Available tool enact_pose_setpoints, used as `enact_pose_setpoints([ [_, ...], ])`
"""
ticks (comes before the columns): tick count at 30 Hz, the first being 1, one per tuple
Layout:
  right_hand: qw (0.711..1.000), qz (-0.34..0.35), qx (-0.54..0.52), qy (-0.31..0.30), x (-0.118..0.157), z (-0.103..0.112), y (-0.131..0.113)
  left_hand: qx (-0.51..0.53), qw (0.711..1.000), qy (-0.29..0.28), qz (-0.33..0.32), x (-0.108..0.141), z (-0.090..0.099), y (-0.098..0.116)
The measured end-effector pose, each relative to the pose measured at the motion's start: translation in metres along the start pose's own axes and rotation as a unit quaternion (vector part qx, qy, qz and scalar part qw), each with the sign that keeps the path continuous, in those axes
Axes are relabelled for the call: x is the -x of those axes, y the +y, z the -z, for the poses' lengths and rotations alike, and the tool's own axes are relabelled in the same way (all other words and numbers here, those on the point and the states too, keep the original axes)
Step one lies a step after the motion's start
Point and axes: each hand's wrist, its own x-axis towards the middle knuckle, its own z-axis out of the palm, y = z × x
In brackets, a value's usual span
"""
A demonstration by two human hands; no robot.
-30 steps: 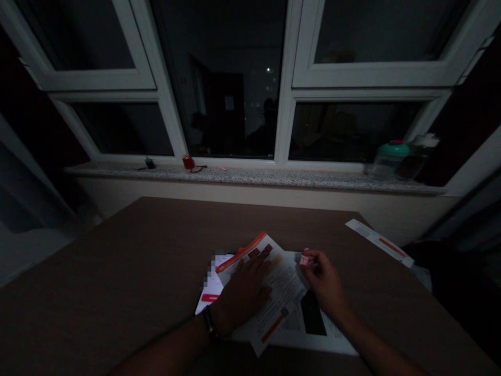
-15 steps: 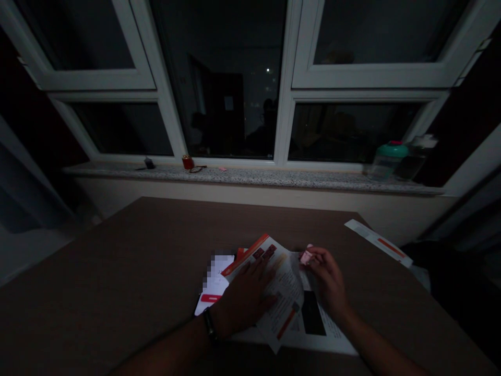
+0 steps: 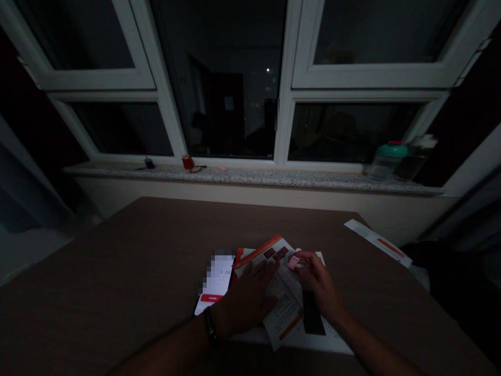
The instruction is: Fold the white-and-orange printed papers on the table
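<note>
My left hand point(image 3: 250, 292), with a dark band on the wrist, lies flat with fingers spread on a printed paper sheet point(image 3: 287, 303) that has an orange top edge. The sheet is tilted and buckled, resting over other printed paper point(image 3: 336, 339) on the table. My right hand point(image 3: 319, 284) pinches a small pink object point(image 3: 294, 261) at the sheet's right side; the dim light leaves its kind unclear. A lit phone point(image 3: 215, 282) lies just left of the papers, partly behind my left forearm.
The brown table point(image 3: 117, 271) reaches to the wall under a granite windowsill point(image 3: 250, 177). A paper strip point(image 3: 378, 243) lies at the table's right edge. On the sill stand a teal-lidded bottle point(image 3: 389, 159), a clear bottle point(image 3: 417, 156), a small red jar point(image 3: 188, 162) and a dark bottle point(image 3: 148, 163).
My right hand has moved left with the pink object. The sheet's orange top has shifted right, baring more of the phone screen. My left hand stays nearly in place.
</note>
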Motion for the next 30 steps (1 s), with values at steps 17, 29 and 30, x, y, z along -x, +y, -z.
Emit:
enact_pose_setpoints([
  [17,0.978,0.044,0.194,-0.066,0.006,-0.003,-0.011,-0.070,0.996,0.035,0.050,-0.003,-0.006,-0.007],
  [29,0.935,0.090,0.296,-0.175,0.012,-0.007,-0.004,-0.078,0.992,0.035,0.090,-0.001,-0.008,-0.004],
  [30,0.930,0.099,0.303,-0.184,0.012,-0.008,-0.004,-0.084,0.992,0.037,0.091,-0.001,-0.010,-0.004],
])
